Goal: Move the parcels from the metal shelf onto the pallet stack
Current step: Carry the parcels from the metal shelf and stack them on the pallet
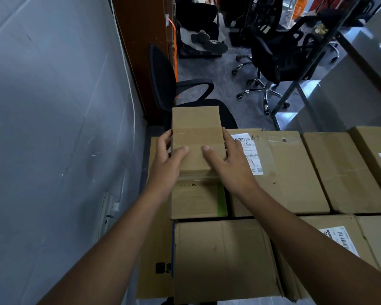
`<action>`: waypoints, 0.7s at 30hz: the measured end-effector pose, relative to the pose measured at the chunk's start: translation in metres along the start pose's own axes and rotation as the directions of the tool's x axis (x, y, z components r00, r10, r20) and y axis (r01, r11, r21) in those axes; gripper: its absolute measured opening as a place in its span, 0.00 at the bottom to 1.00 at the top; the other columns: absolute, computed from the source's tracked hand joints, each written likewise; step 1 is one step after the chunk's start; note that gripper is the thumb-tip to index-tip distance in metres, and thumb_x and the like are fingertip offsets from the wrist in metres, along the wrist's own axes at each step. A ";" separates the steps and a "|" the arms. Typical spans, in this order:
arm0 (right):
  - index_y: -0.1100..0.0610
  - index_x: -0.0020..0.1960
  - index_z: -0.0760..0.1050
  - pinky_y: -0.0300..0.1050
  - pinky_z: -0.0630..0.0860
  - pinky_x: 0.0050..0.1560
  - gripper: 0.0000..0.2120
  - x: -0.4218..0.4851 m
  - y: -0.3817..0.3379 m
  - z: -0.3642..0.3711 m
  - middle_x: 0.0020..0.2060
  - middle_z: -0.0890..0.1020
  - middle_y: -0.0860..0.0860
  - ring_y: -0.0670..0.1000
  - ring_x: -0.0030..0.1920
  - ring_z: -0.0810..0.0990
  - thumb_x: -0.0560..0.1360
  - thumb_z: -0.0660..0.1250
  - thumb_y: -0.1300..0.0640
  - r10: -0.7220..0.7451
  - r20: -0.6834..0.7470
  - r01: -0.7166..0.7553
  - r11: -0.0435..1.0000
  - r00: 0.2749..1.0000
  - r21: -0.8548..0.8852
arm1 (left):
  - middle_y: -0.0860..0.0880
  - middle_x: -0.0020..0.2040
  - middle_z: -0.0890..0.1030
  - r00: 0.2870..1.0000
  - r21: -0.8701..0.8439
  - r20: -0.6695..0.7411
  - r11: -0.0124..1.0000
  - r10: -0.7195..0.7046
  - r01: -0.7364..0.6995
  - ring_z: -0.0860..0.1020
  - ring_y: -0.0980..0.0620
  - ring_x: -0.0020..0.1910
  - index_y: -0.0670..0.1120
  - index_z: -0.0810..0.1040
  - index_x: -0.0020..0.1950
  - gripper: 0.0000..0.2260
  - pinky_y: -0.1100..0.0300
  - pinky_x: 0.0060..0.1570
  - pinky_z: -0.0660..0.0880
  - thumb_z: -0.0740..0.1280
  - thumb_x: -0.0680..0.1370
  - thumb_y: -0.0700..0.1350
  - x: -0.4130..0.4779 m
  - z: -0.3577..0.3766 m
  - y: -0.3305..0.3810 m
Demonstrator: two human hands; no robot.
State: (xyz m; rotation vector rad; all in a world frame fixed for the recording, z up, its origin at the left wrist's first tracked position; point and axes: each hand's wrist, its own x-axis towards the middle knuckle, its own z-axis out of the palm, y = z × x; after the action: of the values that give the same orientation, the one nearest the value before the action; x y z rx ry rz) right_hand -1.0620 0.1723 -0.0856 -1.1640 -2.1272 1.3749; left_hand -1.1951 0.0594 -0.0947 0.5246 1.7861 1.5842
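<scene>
The left hand (167, 159) clasps the left side of the small parcel (196, 128), thumb on top. The right hand (231, 164) mirrors it, so each grip pinches the parcel, which sits just left of the labelled box (284, 172). It looks light and stiff, its taped cardboard likely a little slick, so the two side faces seem the place to hold.

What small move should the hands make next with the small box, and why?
Probably set the small box down on the carton with the green edge and let go: the left hand and right hand grip its sides over the stack, and I cannot tell whether it rests there yet.
</scene>
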 end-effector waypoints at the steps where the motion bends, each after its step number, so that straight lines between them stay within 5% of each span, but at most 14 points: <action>1: 0.40 0.81 0.63 0.59 0.70 0.74 0.39 0.000 -0.001 0.000 0.67 0.75 0.48 0.53 0.71 0.72 0.73 0.63 0.29 0.006 -0.001 -0.006 1.000 1.000 0.009 | 0.56 0.68 0.78 1.000 -0.006 0.001 1.000 0.000 0.000 0.80 0.55 0.62 0.69 0.70 0.66 0.20 0.42 0.65 0.77 0.69 0.76 0.56 0.000 -0.001 0.000; 6: 0.41 0.82 0.61 0.58 0.69 0.75 0.39 0.005 -0.005 -0.001 0.69 0.76 0.47 0.51 0.72 0.74 0.75 0.64 0.30 0.019 0.022 -0.019 1.000 1.000 0.013 | 0.55 0.68 0.78 1.000 -0.009 -0.007 1.000 0.005 -0.005 0.80 0.53 0.63 0.61 0.69 0.73 0.28 0.42 0.64 0.78 0.70 0.74 0.58 0.004 -0.004 0.001; 18: 0.42 0.82 0.62 0.58 0.71 0.74 0.40 0.002 -0.012 -0.001 0.71 0.77 0.48 0.52 0.72 0.75 0.74 0.64 0.30 0.015 0.061 -0.019 0.998 0.998 0.065 | 0.60 0.64 0.79 1.000 -0.006 0.022 1.000 0.020 -0.020 0.82 0.63 0.54 0.65 0.68 0.70 0.25 0.60 0.49 0.77 0.69 0.74 0.58 0.009 -0.006 -0.003; 21: 0.41 0.84 0.57 0.51 0.68 0.75 0.37 -0.004 -0.013 -0.008 0.76 0.71 0.41 0.40 0.73 0.71 0.79 0.62 0.31 0.020 0.070 -0.027 0.996 0.997 0.090 | 0.59 0.68 0.76 0.999 -0.029 0.032 0.999 0.015 -0.014 0.80 0.58 0.60 0.64 0.67 0.71 0.26 0.59 0.52 0.77 0.69 0.74 0.59 0.006 -0.009 0.000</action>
State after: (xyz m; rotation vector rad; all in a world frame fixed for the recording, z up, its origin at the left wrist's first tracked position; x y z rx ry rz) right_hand -1.0601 0.1714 -0.0701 -1.1251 -2.0791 1.5266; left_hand -1.2058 0.0578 -0.0956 0.5474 1.7360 1.6000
